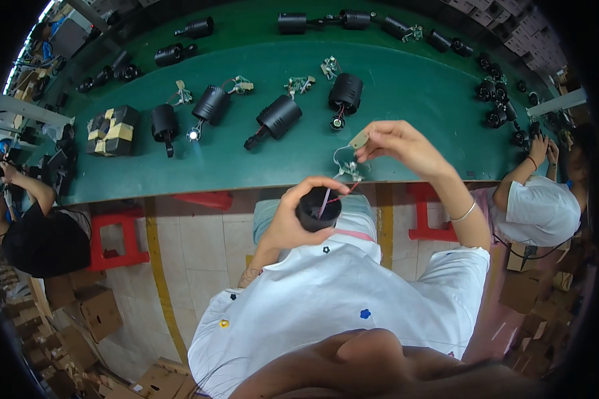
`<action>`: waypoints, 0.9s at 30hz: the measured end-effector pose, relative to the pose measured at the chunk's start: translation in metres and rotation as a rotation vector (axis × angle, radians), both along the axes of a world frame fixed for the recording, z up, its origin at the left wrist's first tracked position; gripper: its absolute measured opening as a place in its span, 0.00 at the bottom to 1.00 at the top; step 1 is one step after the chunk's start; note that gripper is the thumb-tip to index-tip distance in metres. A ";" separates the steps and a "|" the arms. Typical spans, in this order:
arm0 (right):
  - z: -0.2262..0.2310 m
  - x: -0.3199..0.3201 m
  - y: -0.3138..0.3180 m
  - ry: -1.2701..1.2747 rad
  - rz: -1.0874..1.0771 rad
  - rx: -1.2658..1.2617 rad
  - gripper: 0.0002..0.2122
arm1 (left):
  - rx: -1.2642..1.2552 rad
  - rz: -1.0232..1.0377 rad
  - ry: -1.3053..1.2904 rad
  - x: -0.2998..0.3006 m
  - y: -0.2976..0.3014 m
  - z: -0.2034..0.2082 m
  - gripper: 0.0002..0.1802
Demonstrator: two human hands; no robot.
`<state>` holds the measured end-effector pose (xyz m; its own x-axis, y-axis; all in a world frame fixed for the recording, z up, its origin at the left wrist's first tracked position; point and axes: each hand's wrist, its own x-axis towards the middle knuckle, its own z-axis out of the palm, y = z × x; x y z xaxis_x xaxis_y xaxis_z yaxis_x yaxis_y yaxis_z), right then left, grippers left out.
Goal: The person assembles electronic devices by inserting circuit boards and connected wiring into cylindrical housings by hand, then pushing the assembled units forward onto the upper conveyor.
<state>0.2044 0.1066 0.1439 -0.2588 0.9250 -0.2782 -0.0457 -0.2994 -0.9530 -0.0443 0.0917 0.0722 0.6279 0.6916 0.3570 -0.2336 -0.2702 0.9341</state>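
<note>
My left hand (287, 219) is wrapped round a black cylindrical housing (309, 211), held close to my body with its open end up. Red and pale wires come out of the housing and run to a small green circuit board (350, 171) hanging above the table's front edge. My right hand (398, 147), raised over the table, pinches a small beige board (359, 140) between thumb and fingers. A thin pale wire loops from that piece down to the green board.
On the green table (246, 166) lie several black housings, such as one housing (279, 117) and another housing (345, 92) with wired boards. A black-and-yellow taped block (112, 132) stands at left. Co-workers sit at both sides; red stools (116, 241) and cardboard boxes (98, 312) are around.
</note>
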 end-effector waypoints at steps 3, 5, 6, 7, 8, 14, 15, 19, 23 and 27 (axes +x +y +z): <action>-0.006 -0.014 -0.012 0.000 0.011 0.168 0.04 | -0.372 -0.146 -0.254 -0.006 -0.002 -0.001 0.35; -0.007 -0.018 -0.018 -0.004 0.049 0.272 0.04 | -0.496 -0.200 -0.332 -0.007 -0.002 -0.003 0.36; -0.008 -0.020 -0.020 0.007 0.028 0.258 0.04 | -0.530 -0.215 -0.365 -0.007 -0.003 -0.005 0.37; -0.009 -0.022 -0.022 0.018 0.008 0.242 0.05 | -0.565 -0.229 -0.398 -0.007 -0.004 -0.007 0.38; -0.009 -0.023 -0.024 0.029 -0.012 0.226 0.05 | -0.601 -0.243 -0.431 -0.006 -0.004 -0.009 0.40; -0.014 -0.021 -0.029 0.043 -0.075 0.211 0.08 | -0.772 -0.318 -0.558 -0.001 -0.005 -0.019 0.45; -0.015 -0.020 -0.029 0.045 -0.076 0.209 0.08 | -0.774 -0.318 -0.556 0.000 -0.004 -0.018 0.45; -0.013 -0.019 -0.029 -0.290 -0.045 0.546 0.05 | -0.659 -0.273 -0.412 0.001 0.001 -0.007 0.42; -0.006 -0.021 -0.027 -0.678 -0.056 0.712 0.02 | -0.280 -0.064 -0.160 0.006 -0.003 -0.010 0.40; -0.007 -0.018 -0.022 -0.954 0.009 0.818 0.04 | 0.001 0.000 0.099 0.002 -0.001 -0.004 0.38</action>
<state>0.1865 0.0848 0.1369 -0.2776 0.9141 0.2957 0.7620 0.3969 -0.5117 -0.0427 0.0912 0.0681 0.6602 0.6913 0.2938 -0.1397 -0.2713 0.9523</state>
